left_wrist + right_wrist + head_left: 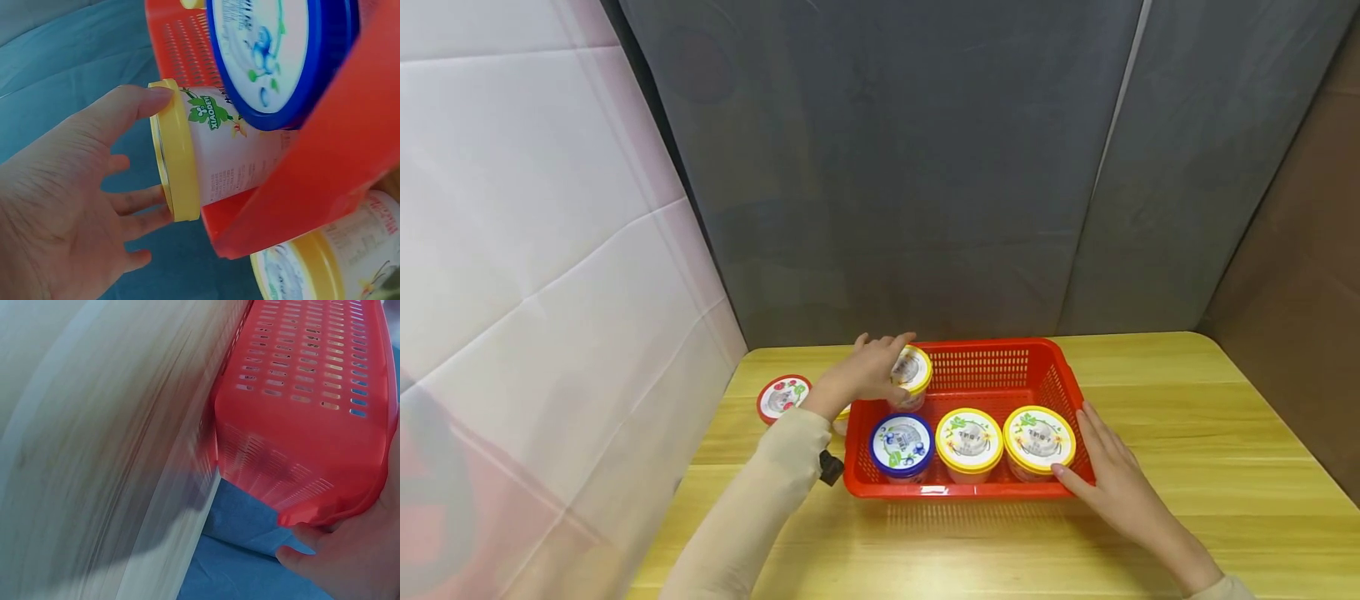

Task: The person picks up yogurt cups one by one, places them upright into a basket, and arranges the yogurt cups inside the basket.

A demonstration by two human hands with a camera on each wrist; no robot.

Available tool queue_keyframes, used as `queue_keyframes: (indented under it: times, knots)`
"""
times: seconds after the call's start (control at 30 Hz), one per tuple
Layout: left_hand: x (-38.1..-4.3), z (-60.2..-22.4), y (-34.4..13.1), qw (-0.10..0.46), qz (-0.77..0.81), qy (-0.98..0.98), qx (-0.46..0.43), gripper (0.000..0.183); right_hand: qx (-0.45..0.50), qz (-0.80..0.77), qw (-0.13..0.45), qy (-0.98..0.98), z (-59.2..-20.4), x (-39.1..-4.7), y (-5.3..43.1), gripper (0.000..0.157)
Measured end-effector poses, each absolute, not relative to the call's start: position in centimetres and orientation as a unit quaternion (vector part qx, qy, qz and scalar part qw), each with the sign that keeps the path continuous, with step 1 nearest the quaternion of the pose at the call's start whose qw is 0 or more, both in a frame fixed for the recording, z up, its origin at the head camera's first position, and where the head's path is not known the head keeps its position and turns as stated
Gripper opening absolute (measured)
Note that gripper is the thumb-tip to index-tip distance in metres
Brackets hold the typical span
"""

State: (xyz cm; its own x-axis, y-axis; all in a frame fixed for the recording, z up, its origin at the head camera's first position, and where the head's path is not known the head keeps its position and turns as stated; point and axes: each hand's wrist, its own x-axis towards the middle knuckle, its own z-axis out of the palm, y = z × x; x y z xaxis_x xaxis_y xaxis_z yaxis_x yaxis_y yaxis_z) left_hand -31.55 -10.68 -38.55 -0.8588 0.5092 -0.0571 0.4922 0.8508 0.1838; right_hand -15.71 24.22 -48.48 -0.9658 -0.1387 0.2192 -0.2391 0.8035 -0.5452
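Observation:
A red plastic basket holds several lidded cups. My left hand reaches into its far left corner and holds a yellow-lidded cup by the lid. In the left wrist view, the thumb lies on one side of the yellow rim and fingertips meet the opposite side. A blue-lidded cup and two more yellow-lidded cups, one in the middle and one at the right, form the near row. My right hand grips the basket's right rim, thumb over the edge and fingers along the outer wall.
A red-lidded cup stands on the wooden table left of the basket. Another yellow-lidded cup is just outside the basket's left wall, mostly hidden by my left arm in the head view. A grey panel rises behind the table.

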Motion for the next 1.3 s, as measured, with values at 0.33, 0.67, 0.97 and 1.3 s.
queue_keyframes:
  times: [0.33,0.67,0.97,1.3]
  knots:
    - [-31.9,-40.0,-10.3,0.056,0.046,0.963,0.259,0.099,0.098,0.299,0.087,-0.945,-48.4,-15.6,24.1,0.097]
    - [-32.3,-40.8,-10.0,0.068,0.029,0.968,0.240,0.100,0.096,0.298,0.094,-0.945,-48.5,-15.6,24.1,0.096]
    - [-32.1,-40.9,-10.1,0.081,0.030,0.971,0.222,0.100,0.099,0.296,0.098,-0.945,-48.6,-15.6,24.1,0.095]
    - [-32.0,-41.1,-10.0,0.095,0.030,0.972,0.211,0.103,0.100,0.296,0.099,-0.945,-48.6,-15.6,24.1,0.095]
